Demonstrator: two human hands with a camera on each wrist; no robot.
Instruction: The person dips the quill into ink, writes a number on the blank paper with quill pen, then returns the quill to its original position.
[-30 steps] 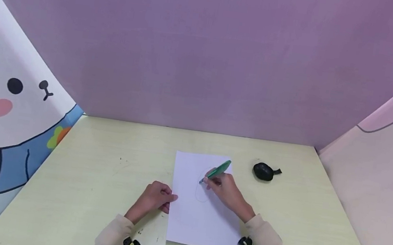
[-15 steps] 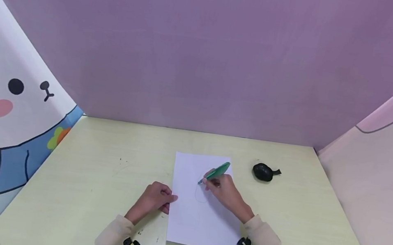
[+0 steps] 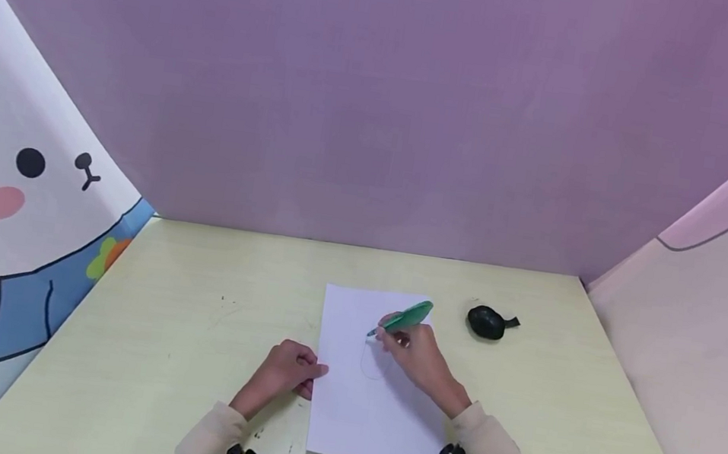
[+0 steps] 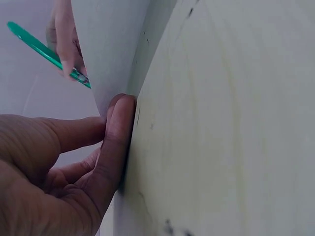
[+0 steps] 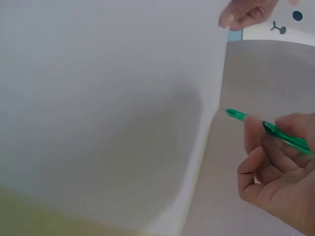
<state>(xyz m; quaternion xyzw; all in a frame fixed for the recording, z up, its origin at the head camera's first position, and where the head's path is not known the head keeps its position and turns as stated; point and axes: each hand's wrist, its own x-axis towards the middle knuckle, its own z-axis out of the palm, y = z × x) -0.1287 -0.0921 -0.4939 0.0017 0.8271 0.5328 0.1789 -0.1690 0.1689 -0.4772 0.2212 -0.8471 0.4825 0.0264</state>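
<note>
A white sheet of paper (image 3: 372, 424) lies on the table, with a thin, faint rounded line (image 3: 367, 372) drawn on its upper half. At its left edge my left hand (image 3: 286, 367) pinches the paper between thumb and fingers, as the left wrist view also shows. My right hand (image 3: 418, 355) holds a green pen (image 3: 411, 316), leaf-shaped at its top end. The pen is tilted, tip down and to the left at the upper part of the drawn line. Part of that line is hidden by the right hand.
A black rounded object (image 3: 486, 322) with a short tab lies to the right of the paper on the pale table (image 3: 206, 275). Behind the table rises a purple wall (image 3: 380, 106). Cartoon-printed panels flank it on both sides.
The pen's tip has shifted slightly up and left, and its top end slightly right, so it leans a little flatter. My left hand keeps its place at the paper's edge.
</note>
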